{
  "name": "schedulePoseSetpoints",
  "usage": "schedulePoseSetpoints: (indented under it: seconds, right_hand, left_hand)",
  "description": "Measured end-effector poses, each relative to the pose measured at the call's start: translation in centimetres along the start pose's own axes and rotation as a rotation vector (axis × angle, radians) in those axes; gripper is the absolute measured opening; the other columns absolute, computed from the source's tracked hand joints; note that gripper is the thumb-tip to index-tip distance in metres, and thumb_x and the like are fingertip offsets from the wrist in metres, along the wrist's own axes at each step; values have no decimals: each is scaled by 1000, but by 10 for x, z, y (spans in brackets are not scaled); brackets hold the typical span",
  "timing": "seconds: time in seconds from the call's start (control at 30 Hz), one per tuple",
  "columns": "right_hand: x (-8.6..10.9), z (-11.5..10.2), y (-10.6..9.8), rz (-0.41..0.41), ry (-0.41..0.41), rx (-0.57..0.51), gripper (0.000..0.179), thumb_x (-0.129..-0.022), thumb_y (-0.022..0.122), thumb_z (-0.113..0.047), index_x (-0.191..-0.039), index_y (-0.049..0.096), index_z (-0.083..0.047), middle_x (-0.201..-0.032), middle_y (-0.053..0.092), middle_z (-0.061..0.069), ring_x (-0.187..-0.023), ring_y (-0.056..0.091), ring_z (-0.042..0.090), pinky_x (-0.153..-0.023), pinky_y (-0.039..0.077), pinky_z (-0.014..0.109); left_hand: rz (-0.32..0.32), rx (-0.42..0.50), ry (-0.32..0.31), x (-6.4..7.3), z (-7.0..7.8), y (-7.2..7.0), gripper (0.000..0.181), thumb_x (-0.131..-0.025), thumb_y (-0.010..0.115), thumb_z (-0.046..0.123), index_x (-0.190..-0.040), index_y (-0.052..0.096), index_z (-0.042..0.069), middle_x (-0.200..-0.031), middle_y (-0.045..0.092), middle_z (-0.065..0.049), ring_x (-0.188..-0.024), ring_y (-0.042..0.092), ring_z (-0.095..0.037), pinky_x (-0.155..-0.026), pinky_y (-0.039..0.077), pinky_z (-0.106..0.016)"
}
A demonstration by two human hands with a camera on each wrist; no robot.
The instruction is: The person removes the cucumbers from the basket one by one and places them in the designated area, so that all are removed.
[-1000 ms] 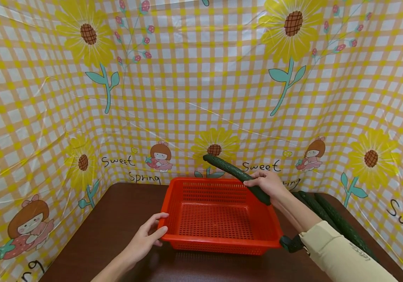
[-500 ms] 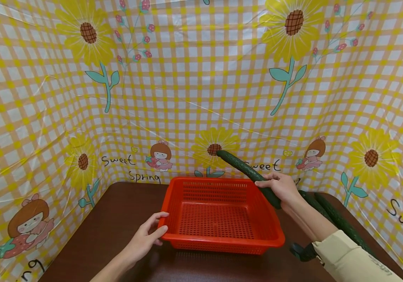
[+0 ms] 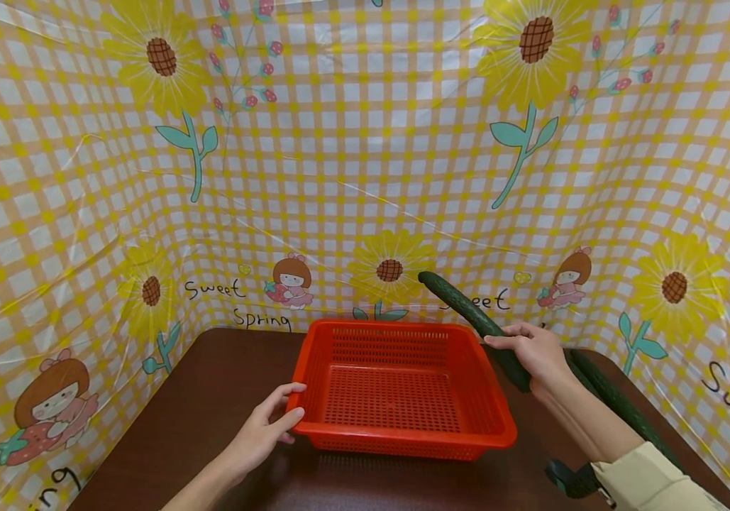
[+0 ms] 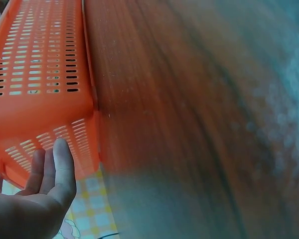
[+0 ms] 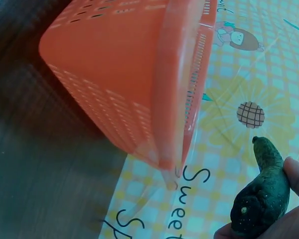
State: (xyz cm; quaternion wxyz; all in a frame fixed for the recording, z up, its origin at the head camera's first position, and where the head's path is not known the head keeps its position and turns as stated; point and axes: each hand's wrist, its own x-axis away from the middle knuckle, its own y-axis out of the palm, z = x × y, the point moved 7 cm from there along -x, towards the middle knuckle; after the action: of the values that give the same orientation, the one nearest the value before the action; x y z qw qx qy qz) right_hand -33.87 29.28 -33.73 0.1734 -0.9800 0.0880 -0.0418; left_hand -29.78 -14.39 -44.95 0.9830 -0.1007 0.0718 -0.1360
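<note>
A red slotted plastic basket (image 3: 403,434) stands on the table. At its left end my left hand (image 3: 261,433) holds the rim, thumb and forefinger on top; in the left wrist view the other fingers (image 4: 64,164) lie against the outer wall. My right hand (image 3: 533,355) grips a long dark green cucumber (image 3: 460,301) near its lower end, thumb along its side. That cucumber slants up to the left, beside and above the basket's right rim. In the right wrist view the cucumber's near end (image 5: 256,204) shows between thumb and fingers.
On the table's right side lies another cucumber (image 3: 620,401), with part of one more beside it behind my forearm. A dark wrist-camera mount (image 3: 572,479) hangs below the right sleeve. Checked, sunflower-printed cloth (image 3: 339,142) encloses the brown table (image 3: 211,383) at back and sides.
My right hand has moved right and slightly down with the cucumber, from over the basket to beside its right rim. The left hand and the basket have hardly moved.
</note>
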Motion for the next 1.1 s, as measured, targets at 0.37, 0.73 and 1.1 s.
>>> schedulePoseSetpoints:
  seconds: [0.37,0.73,1.1]
  right_hand:
    - [8,16,-22,44,4,9,55,-88,78,-39,-127,60,-5,-99,60,-6,-73,65,16,-70,58,33]
    - [11,41,-45,130,37,14,42,-85,80,-43,-113,66,-14,-94,59,-12,-72,66,18,-68,58,35]
    - [14,63,-58,181,79,11,35,-85,80,-42,-109,71,-18,-112,60,-6,-74,63,15,-68,57,33]
  left_hand:
    - [1,3,5,0,-2,-1,47,-101,62,24,-144,48,12,-129,55,-24,-96,61,-22,-74,58,-36]
    - [-5,-4,4,-1,-2,-1,47,-101,62,24,-144,47,13,-128,55,-25,-97,62,-22,-76,58,-39]
    - [-8,-3,4,0,0,0,46,-101,62,24,-144,48,13,-128,55,-24,-98,61,-23,-75,58,-38]
